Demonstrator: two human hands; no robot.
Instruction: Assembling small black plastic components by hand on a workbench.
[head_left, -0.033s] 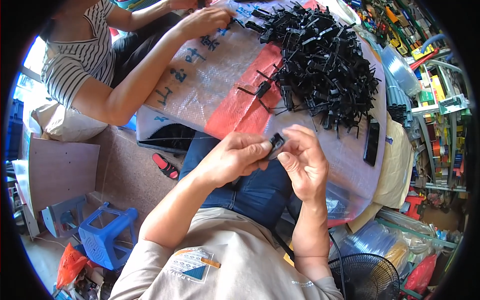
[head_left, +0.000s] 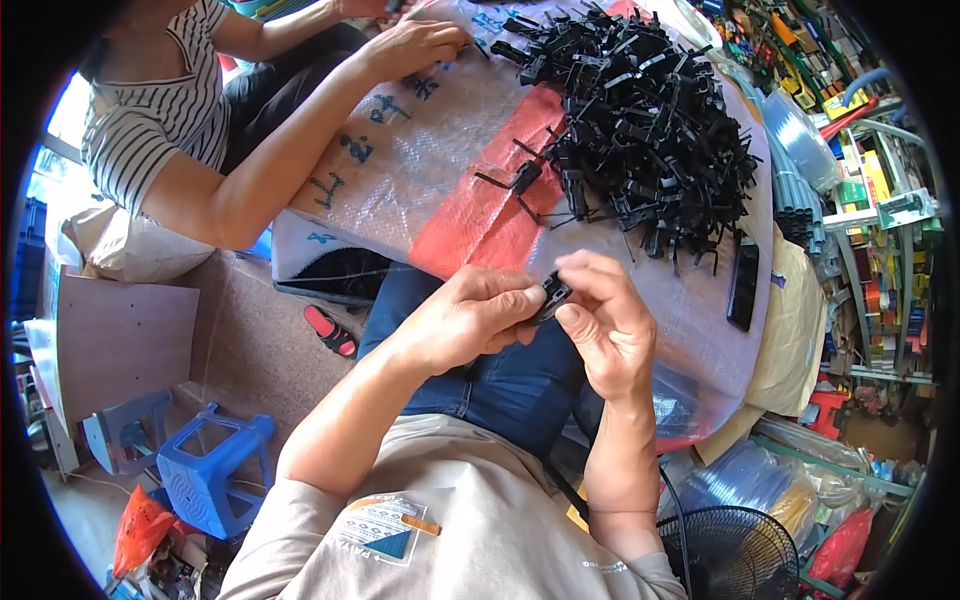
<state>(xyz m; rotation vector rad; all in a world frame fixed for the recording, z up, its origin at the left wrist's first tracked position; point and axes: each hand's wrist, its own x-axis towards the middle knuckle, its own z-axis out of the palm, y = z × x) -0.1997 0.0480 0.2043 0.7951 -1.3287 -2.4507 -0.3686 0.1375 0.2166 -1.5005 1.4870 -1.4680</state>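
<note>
My left hand (head_left: 475,315) pinches a small black plastic part (head_left: 553,293) between thumb and fingers, in front of me above my lap. Around the part's other side, my right hand (head_left: 610,325) has its fingers bent, with fingertips and thumb at the part's edge; the exact contact is partly hidden. Beyond my hands lies a big heap of similar black plastic parts (head_left: 640,120) with thin arms sticking out. One loose black part (head_left: 525,178) lies on the red stripe, at the near left side of the heap.
A woven sack sheet (head_left: 400,190) covers the work surface. At its right edge rests a black phone-like slab (head_left: 743,285). A co-worker's hand (head_left: 420,48) reaches to the far edge of the heap. Blue stool (head_left: 215,465), fan (head_left: 740,550) and stocked shelves (head_left: 880,250) stand around.
The black part has turned slightly between my fingers, and my right fingertips have shifted over its upper end. The co-worker's near hand has moved slightly.
</note>
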